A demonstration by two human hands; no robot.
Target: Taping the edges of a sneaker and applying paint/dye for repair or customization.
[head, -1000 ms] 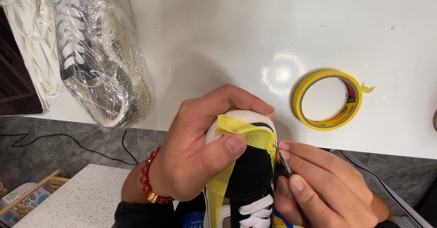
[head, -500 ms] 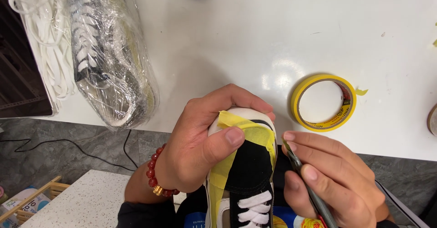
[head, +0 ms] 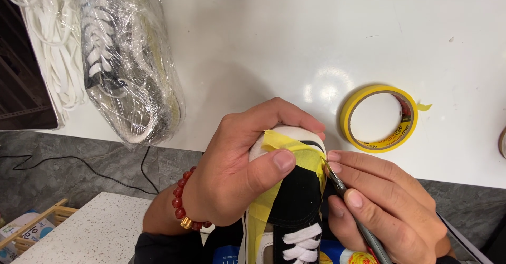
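Over by the counter's (head: 253, 42) left edge there's a bundle of white laces (head: 45, 48) and a plastic-wrapped shoe (head: 129, 64) just lying there. At the near edge the left hand (head: 237, 174), red bead bracelet (head: 184, 206) on the wrist, is closed around the toe of a black sneaker (head: 295, 201), thumb pressing down yellow masking tape (head: 292, 150). The right hand (head: 379, 201) pinches a thin blade tool (head: 350, 206) with its tip at the tape's edge, and a tape roll (head: 379, 119) sits on the counter just behind it.

Head view, steeply down, close
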